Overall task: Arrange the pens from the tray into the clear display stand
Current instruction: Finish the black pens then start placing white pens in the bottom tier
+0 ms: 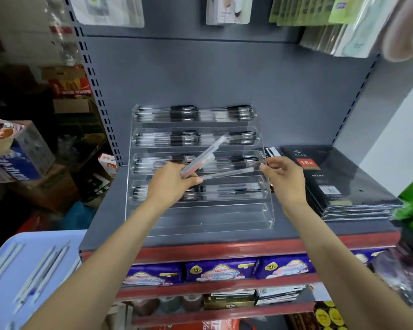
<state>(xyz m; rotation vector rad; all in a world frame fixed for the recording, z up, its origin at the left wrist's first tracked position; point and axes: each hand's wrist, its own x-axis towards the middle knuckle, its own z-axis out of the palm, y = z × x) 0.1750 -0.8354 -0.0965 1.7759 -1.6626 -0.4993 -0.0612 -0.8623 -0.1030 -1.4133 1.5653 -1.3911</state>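
Nearest you, at the lower left, sits the pale blue tray [22, 236] with several pens [43, 265] lying loose in it, blurred. Your two forearms reach up from the bottom edge toward the clear display stand [267, 210], which stands on the grey shelf [296, 227] against the back panel. Your left hand [169, 184] has its fingers curled round a bundle of pens [202, 158] that slants up and to the right in front of the stand's middle tiers. Your right hand [284, 177] pinches the right end of a single pen [229, 173] between thumb and fingertips; that pen lies almost level, its left end reaching your left thumb. The stand's top four tiers hold rows of pens lying lengthwise, while the lowest tier, closest to you, shows none. Just right of the stand lies a stack of black diaries [343, 182] in clear wrap, with a red label. Below the shelf's red edge, purple packets [222, 270] fill the next shelf down.
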